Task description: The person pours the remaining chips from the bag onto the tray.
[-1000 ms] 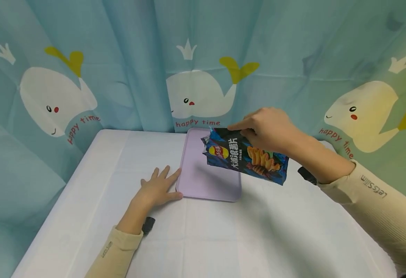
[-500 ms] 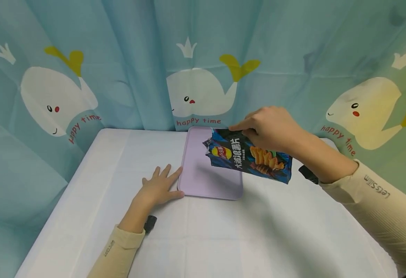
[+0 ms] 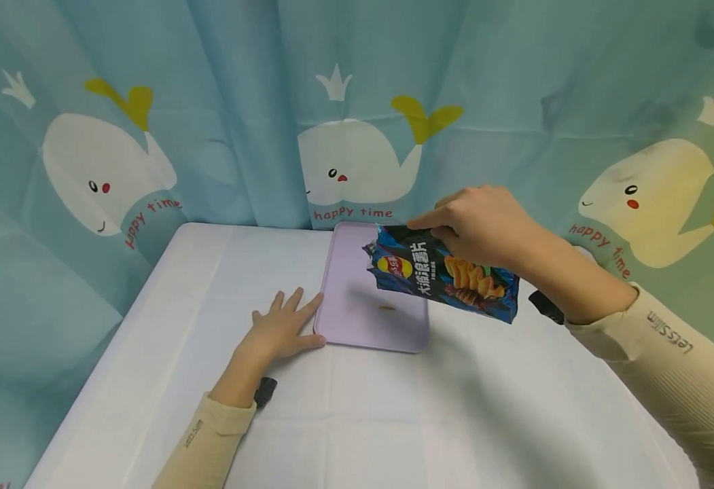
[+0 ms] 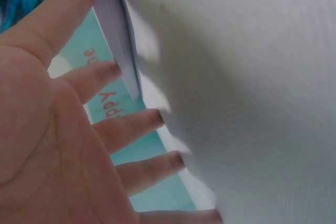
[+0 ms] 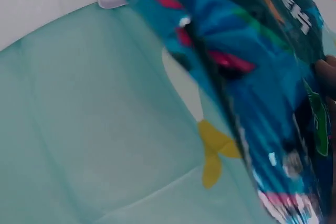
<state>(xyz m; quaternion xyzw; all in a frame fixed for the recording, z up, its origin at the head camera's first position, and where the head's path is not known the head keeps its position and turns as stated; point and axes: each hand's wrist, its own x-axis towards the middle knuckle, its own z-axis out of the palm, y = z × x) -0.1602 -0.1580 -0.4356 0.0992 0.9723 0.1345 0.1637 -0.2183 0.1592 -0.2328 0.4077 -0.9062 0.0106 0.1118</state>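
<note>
A blue and black bag of potato chips hangs over the tray, its torn end on the left. My right hand grips its upper edge. In the right wrist view the shiny bag fills much of the picture, and only a bit of a finger shows at the right edge. Beneath lies a light purple tray, bearing a small brownish chip-like piece. My left hand is spread on the table, thumb and index fingertip touching the tray's left edge. The left wrist view shows its palm and straight fingers.
A white cloth covers the table. Behind it hangs a light blue curtain printed with white whales. A black wrist strap piece shows beside the left wrist, another dark piece beside the right.
A small brownish piece has appeared on the tray below the bag. The bag and right hand have shifted slightly right in the picture, along with the whole view. My left hand keeps its place against the tray.
</note>
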